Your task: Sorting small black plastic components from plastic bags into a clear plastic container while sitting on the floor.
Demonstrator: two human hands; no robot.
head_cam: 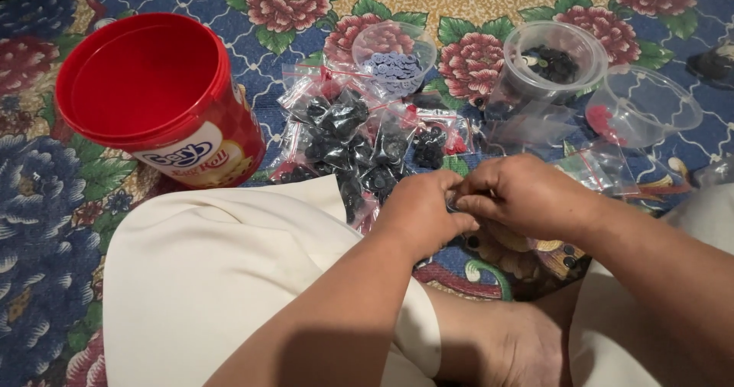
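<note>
My left hand (pixel 423 211) and my right hand (pixel 521 196) meet in front of my knees, fingertips pinched together on a small clear plastic bag (pixel 453 201) that is mostly hidden between them. Just beyond the hands lies a pile of small zip bags (pixel 359 139) with red seals, filled with dark buttons. A few loose dark buttons (pixel 567 255) lie on the cloth under my right wrist.
A red plastic bucket (pixel 153 89) stands open at the left. Behind the pile are a clear cup of grey-blue buttons (pixel 394 55), a clear cup of dark buttons (pixel 552 60) and a clear cup with a few red pieces (pixel 642 108). Everything lies on a flowered cloth (pixel 46 204).
</note>
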